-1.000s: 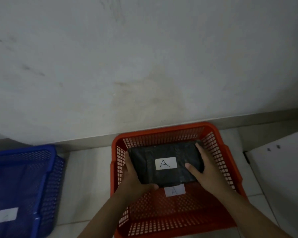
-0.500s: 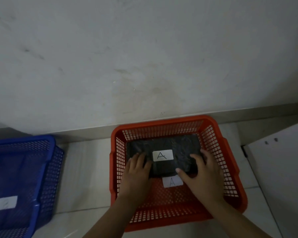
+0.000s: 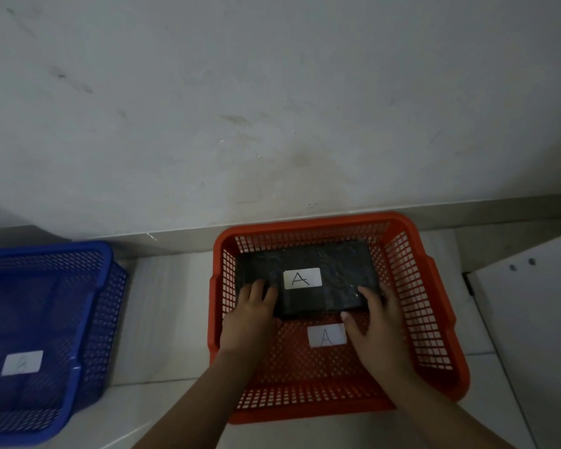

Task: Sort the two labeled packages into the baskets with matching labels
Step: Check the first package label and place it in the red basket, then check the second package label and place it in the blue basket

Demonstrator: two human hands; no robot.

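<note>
Black package (image 3: 308, 280) lies flat on the floor of the red basket (image 3: 434, 319), in the far half, up against the far wall of the basket. Its long axis runs left to right, parallel to the room wall (image 3: 272, 108); the short sides face the basket's left and right walls. White label on the package (image 3: 302, 278) faces up, letter "A" upright as seen from the head camera, so the top of the letter points toward the wall. A second white label marked "A" (image 3: 326, 335) sits on the basket floor just nearer than the package, same orientation, partly covered at its right edge by the right hand's thumb. Left hand (image 3: 248, 315) rests palm down on the near-left corner of the package, fingers laid flat and close together over the top. Right hand (image 3: 378, 328) is at the near-right corner, fingers spread moderately, fingertips on the top of the package, thumb out toward the floor label; whether either hand actually grips the package or only rests on it cannot be told. Both forearms enter over the near rim of the basket. Blue basket (image 3: 88, 315) stands well apart to the left on the same pale tiled floor (image 3: 169, 319), with a white label (image 3: 22, 362) inside it; the letter on it is too faint to read. A white panel (image 3: 531, 335) with two small dark holes stands close beside the red basket on the right.
</note>
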